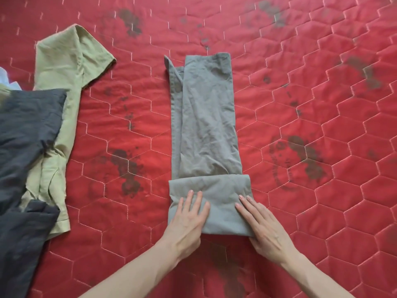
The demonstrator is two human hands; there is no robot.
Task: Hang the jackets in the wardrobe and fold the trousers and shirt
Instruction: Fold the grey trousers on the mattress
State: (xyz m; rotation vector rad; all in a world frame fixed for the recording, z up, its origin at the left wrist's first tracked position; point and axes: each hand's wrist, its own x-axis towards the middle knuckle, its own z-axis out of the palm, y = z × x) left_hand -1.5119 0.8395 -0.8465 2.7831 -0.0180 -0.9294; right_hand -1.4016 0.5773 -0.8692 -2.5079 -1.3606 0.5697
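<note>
Grey trousers lie lengthwise in the middle of the red quilt, folded into a narrow strip with the near end turned over into a flat flap. My left hand presses on the left part of that flap with straight fingers. My right hand lies flat on the flap's right edge, fingers straight and pointing up-left. At the left lies a light green short-sleeved shirt, partly covered by a dark grey garment.
The red quilted bed cover with hexagon stitching and dark stains fills the view. A bit of pale blue fabric peeks in at the left edge. The dark garment reaches down to the lower left corner.
</note>
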